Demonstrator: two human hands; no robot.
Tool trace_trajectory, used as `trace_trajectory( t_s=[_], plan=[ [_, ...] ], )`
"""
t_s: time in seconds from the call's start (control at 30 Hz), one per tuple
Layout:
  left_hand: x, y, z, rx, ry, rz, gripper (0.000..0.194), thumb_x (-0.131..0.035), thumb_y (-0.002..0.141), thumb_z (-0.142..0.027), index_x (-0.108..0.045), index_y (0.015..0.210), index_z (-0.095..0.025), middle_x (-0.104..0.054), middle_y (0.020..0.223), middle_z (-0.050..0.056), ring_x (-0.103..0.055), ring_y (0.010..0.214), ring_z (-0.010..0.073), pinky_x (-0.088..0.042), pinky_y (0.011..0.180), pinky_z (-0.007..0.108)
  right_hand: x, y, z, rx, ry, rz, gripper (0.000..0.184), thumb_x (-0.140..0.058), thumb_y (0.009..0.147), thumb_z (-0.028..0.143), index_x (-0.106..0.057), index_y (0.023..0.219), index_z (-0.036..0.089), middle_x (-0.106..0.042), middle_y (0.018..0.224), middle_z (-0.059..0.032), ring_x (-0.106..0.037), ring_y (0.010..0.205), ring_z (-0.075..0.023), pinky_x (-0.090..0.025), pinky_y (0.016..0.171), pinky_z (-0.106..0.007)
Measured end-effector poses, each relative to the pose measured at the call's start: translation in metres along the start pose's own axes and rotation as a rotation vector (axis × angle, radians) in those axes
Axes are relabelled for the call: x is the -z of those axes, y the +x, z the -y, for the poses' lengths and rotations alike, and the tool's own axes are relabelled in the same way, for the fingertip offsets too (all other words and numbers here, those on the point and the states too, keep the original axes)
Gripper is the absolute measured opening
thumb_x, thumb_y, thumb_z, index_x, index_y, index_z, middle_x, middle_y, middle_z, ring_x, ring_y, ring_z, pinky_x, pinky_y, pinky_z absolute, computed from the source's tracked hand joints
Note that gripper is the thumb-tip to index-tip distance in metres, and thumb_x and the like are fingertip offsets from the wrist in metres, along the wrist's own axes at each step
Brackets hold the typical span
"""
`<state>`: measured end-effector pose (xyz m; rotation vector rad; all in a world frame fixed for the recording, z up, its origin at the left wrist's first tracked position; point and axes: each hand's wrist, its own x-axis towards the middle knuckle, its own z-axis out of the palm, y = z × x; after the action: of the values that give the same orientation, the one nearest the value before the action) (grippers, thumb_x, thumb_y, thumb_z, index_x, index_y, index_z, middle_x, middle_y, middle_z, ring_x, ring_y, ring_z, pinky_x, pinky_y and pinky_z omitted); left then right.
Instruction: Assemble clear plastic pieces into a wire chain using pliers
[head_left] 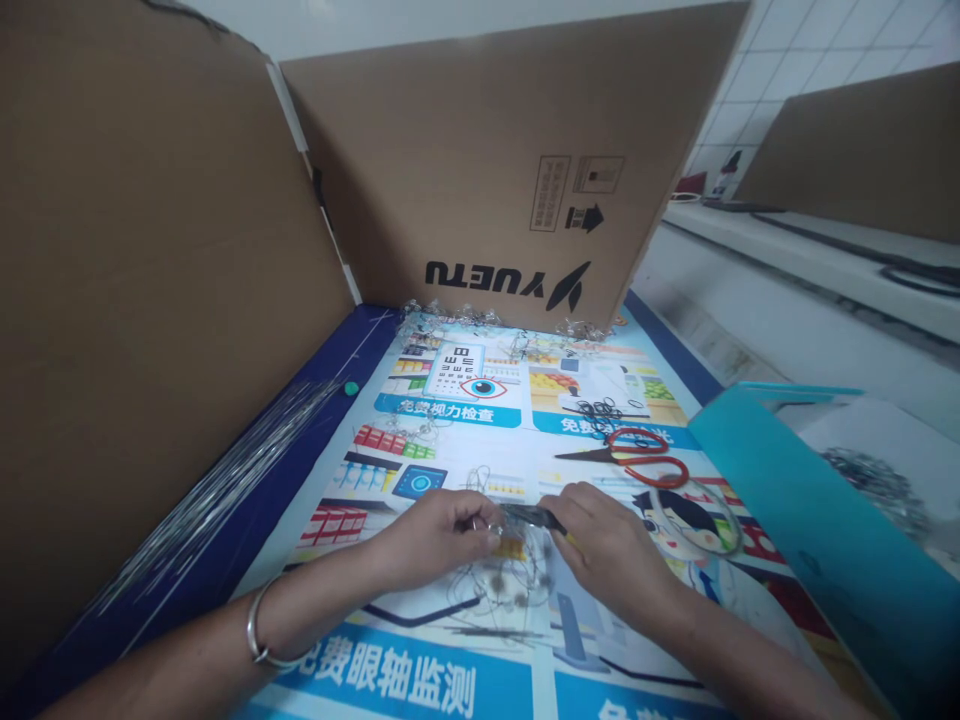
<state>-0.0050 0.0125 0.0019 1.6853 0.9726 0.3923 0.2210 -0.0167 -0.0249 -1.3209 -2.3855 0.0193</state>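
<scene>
Nearer to the person than the red-handled scissors (pixel 651 472), the left hand (pixel 442 535) is pinching a small wire piece (pixel 493 530) between its fingers. The right hand (pixel 607 545) is closing its fingers around the pliers (pixel 534 517), whose tip is reaching to this wire piece. Small black rings (pixel 598 412) are lying just beyond the scissors. The open teal box (pixel 787 500) is standing to their right, and many long wires (pixel 225 490) are lying well to their left.

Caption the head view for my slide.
Right hand holds pliers to wire in left hand; scissors lie beyond.
</scene>
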Motion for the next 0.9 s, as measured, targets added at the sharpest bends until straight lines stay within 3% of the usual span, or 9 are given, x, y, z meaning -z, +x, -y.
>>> trace_trajectory(
  t_s=[0.2, 0.5, 0.9],
  plan=[
    [-0.001, 0.000, -0.004, 0.044, -0.091, 0.004, 0.011, -0.056, 0.074, -0.025, -0.062, 0.075, -0.016, -0.049, 0.062, -0.004, -0.040, 0.057, 0.0090, -0.029, 0.055, 0.021, 0.007, 0.006, 0.001, 0.047, -0.045, -0.014, 0.017, -0.044, 0.081, 0.011, -0.059, 0.086, 0.018, -0.055, 0.077, -0.0055, -0.050, 0.076, -0.0188, -0.038, 0.066, -0.029],
    [-0.001, 0.002, -0.006, 0.127, -0.418, 0.051, 0.019, -0.066, 0.069, -0.031, -0.058, 0.071, -0.014, -0.053, 0.060, -0.004, -0.043, 0.057, 0.0081, -0.030, 0.058, 0.021, 0.007, 0.008, 0.000, 0.032, 0.030, -0.016, 0.015, -0.046, 0.082, 0.013, -0.059, 0.087, 0.018, -0.057, 0.078, -0.0054, -0.051, 0.077, -0.0183, -0.040, 0.068, -0.028],
    [0.000, -0.001, 0.000, 0.144, -0.548, 0.046, 0.020, -0.069, 0.069, -0.031, -0.061, 0.075, -0.013, -0.060, 0.062, -0.002, -0.047, 0.056, 0.0088, -0.032, 0.059, 0.023, 0.001, 0.013, 0.000, 0.026, 0.050, 0.028, 0.015, -0.046, 0.083, 0.017, -0.059, 0.089, 0.020, -0.059, 0.079, -0.0049, -0.054, 0.076, -0.0174, -0.043, 0.065, -0.027]
  ],
)
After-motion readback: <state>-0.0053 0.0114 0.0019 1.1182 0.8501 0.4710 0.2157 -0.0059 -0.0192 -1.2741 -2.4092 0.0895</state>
